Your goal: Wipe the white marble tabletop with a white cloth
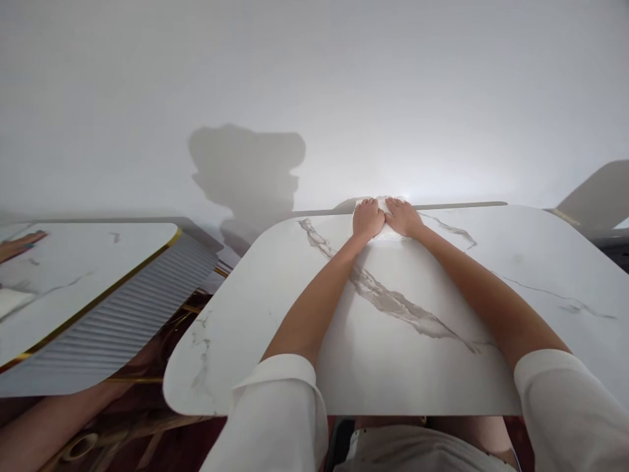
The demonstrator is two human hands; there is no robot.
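A folded white cloth (390, 233) lies at the far edge of the white marble-patterned table (304, 314), close to the wall. It could also be a paper towel; I cannot tell. My left hand (368, 219) presses down on its left part, fingers bent over it. Beside it, my right hand (403, 217) grips the right part in the same way, the thumbs almost meeting. Both arms are stretched out over the tabletop. Most of the cloth is hidden under the hands.
A pale wall (393, 98) rises behind the table. To the left stands a second marble-patterned table (118, 262) with a gold rim and ribbed grey side. Another person's hand (22, 246) is over it, near a white cloth (12, 301).
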